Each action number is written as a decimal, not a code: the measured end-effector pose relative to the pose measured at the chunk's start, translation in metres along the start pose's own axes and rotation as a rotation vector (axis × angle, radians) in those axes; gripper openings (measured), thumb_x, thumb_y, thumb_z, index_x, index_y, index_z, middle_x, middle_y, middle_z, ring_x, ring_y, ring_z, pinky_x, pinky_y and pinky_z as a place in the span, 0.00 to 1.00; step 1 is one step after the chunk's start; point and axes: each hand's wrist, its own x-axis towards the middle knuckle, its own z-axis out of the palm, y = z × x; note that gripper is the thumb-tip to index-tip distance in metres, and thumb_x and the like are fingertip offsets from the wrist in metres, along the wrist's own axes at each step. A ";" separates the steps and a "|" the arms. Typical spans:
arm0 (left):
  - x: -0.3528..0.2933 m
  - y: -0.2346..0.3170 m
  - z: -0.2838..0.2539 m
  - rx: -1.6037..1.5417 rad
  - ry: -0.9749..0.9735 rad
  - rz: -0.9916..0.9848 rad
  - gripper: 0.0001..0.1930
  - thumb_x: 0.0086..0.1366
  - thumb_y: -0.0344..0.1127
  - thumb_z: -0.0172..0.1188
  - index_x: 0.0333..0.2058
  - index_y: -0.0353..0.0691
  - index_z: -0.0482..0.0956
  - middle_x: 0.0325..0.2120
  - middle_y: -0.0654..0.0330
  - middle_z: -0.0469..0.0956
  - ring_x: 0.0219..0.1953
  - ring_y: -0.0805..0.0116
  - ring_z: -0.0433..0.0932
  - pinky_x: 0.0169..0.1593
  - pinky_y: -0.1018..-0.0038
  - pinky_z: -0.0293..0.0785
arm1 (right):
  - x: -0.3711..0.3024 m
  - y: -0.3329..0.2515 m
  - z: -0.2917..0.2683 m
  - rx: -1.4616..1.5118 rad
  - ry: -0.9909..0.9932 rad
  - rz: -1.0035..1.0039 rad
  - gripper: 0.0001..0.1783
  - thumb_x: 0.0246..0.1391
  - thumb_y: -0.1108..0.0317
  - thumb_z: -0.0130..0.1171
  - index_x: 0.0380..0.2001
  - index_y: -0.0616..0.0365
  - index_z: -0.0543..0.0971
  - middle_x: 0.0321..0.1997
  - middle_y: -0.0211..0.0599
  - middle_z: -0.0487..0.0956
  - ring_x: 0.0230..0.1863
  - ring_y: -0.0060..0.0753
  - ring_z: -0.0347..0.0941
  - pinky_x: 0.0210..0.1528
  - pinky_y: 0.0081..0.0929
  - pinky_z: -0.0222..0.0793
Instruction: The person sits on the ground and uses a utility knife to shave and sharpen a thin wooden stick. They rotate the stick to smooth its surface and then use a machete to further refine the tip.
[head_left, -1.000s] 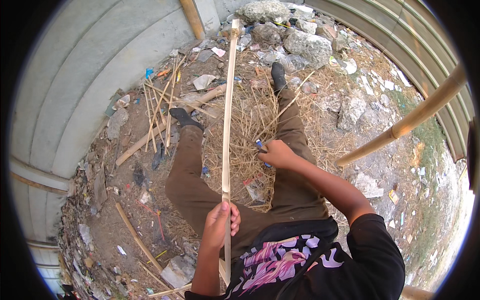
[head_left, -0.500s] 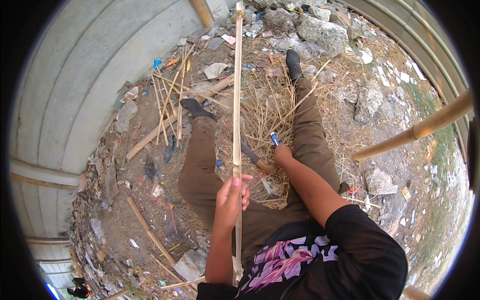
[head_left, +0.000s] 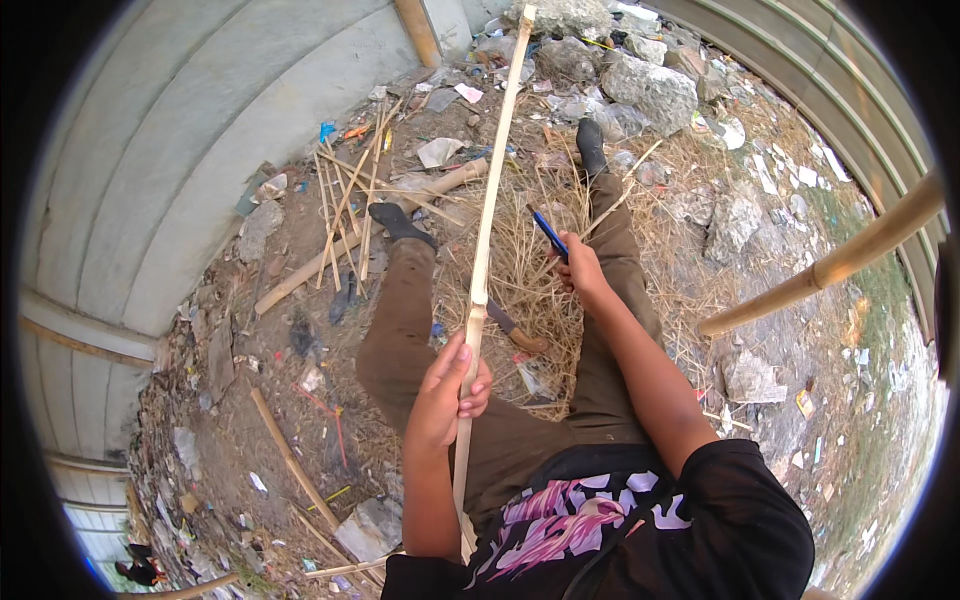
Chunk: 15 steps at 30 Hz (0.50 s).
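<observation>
My left hand [head_left: 447,392] is wrapped round a long, pale split bamboo strip [head_left: 496,190], which runs from beside my body up past my feet. The strip leans slightly to the right at its far end, and a node shows just above my fingers. In my right hand [head_left: 580,268] is a slim blue and black tool that looks like a utility knife [head_left: 549,236], its narrow tip pointing up and left. That tip is apart from the strip. Between my legs lies a large knife with a wooden handle [head_left: 527,341], its dark blade partly hidden behind the strip.
Several thin bamboo strips [head_left: 345,205] lie crossed by my left foot, over a thicker bamboo pole [head_left: 310,272]. Dry straw-like shavings [head_left: 535,275] cover the ground between my legs. Rocks [head_left: 650,90] stand at the back, a slanted pole [head_left: 830,265] at right, a grey wall [head_left: 170,150] at left.
The bamboo strip has tilted, its far end swinging right. My right hand has risen from low between my legs with the blue utility knife, now turned up and left.
</observation>
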 end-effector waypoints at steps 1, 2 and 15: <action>0.000 -0.002 -0.004 -0.094 -0.039 -0.008 0.23 0.80 0.45 0.45 0.64 0.36 0.64 0.22 0.65 0.64 0.17 0.82 0.58 0.18 0.84 0.55 | -0.014 -0.012 0.006 0.010 -0.066 -0.130 0.17 0.68 0.54 0.53 0.43 0.58 0.77 0.19 0.23 0.65 0.16 0.18 0.56 0.18 0.25 0.50; 0.000 -0.003 -0.006 -0.079 -0.022 -0.008 0.22 0.80 0.45 0.45 0.62 0.36 0.65 0.22 0.65 0.64 0.17 0.82 0.58 0.18 0.84 0.55 | -0.027 -0.023 0.013 0.022 -0.132 -0.263 0.17 0.70 0.54 0.52 0.43 0.58 0.76 0.20 0.23 0.66 0.17 0.17 0.58 0.19 0.24 0.52; -0.001 -0.010 0.019 0.157 0.164 0.142 0.19 0.80 0.50 0.44 0.36 0.40 0.68 0.17 0.69 0.60 0.15 0.83 0.57 0.17 0.85 0.54 | -0.112 -0.041 0.057 -0.588 -0.219 -0.895 0.21 0.71 0.50 0.46 0.33 0.58 0.70 0.19 0.32 0.67 0.21 0.30 0.67 0.26 0.33 0.62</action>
